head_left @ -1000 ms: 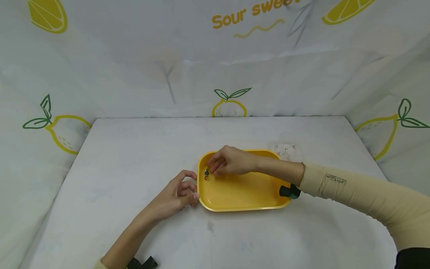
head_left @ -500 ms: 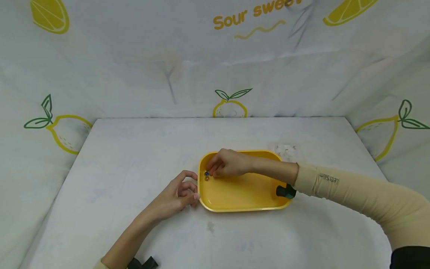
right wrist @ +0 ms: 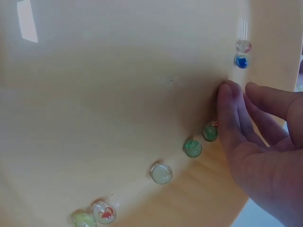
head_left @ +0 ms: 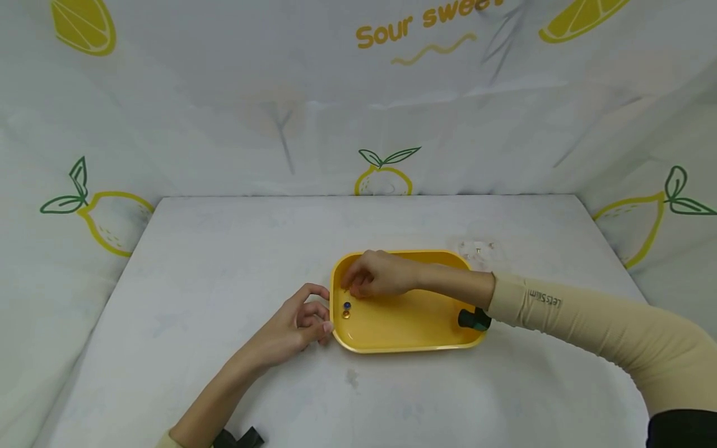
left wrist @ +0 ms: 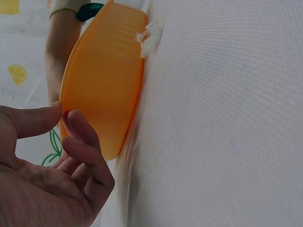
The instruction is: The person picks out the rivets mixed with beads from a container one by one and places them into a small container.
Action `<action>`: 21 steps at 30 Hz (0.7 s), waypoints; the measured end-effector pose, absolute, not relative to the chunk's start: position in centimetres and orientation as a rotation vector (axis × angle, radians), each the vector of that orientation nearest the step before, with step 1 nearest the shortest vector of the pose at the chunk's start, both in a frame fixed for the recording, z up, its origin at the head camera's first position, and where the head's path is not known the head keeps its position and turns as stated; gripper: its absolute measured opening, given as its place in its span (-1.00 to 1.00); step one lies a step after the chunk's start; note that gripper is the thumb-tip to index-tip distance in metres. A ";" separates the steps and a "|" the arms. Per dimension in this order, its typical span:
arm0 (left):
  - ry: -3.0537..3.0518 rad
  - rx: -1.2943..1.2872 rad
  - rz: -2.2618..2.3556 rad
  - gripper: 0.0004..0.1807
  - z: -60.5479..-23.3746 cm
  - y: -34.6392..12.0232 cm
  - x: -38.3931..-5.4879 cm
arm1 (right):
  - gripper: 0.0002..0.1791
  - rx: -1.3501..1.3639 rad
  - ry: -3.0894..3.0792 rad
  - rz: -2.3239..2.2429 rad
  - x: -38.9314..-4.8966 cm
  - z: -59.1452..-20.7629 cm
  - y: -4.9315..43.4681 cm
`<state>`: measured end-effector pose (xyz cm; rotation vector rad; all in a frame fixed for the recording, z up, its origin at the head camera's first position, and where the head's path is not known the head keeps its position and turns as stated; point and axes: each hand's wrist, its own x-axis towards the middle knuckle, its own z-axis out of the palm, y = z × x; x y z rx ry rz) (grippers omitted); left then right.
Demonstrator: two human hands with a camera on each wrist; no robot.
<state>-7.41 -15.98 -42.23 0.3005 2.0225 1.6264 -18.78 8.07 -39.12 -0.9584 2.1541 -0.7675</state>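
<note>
A shallow yellow tray (head_left: 414,320) lies on the white table. My left hand (head_left: 294,330) is at its left end, fingers loosely bent. In the left wrist view the thumb (left wrist: 38,118) touches the rim, with fingertips by the outer wall. Inside the tray, my right hand (head_left: 383,274) reaches low into the far left corner. A blue marble (head_left: 347,305) and an amber-looking marble (head_left: 346,314) lie along the left wall. The right wrist view shows green marbles (right wrist: 192,148) and clear marbles (right wrist: 161,173) along another side; one is partly hidden by fingers. No marble shows between thumb and fingers.
Behind the tray's right part lies a transparent item (head_left: 478,250) with small bright bits, partly hard to make out. White cloth with lemon prints (head_left: 383,180) hangs behind and at both sides. A small white frayed tuft (left wrist: 150,39) is beside the tray.
The blue and amber-looking marbles have moved along the left wall toward the near side, away from my right fingers. My right hand has shifted slightly left. My left hand has stayed put.
</note>
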 end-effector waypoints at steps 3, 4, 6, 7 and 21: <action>2.023 0.295 1.625 -0.45 -42.2 -16.0 -7.4 | -0.69 -0.964 2.176 -0.762 -18.7 -39.0 8.0; 2.024 0.295 1.626 -0.45 -42.2 -16.0 -7.4 | -0.68 -0.963 2.184 -0.760 -18.7 -39.0 8.0; 2.022 0.293 1.626 -0.45 -42.3 -16.0 -7.4 | -0.69 -0.956 2.193 -0.756 -18.7 -39.1 8.0; 2.022 0.293 1.626 -0.45 -42.3 -16.0 -7.4 | -0.70 -0.953 2.196 -0.755 -18.7 -39.1 8.0; 2.029 0.303 1.621 -0.46 -42.3 -16.0 -7.4 | -0.85 -0.989 2.165 -0.774 -18.6 -39.9 7.8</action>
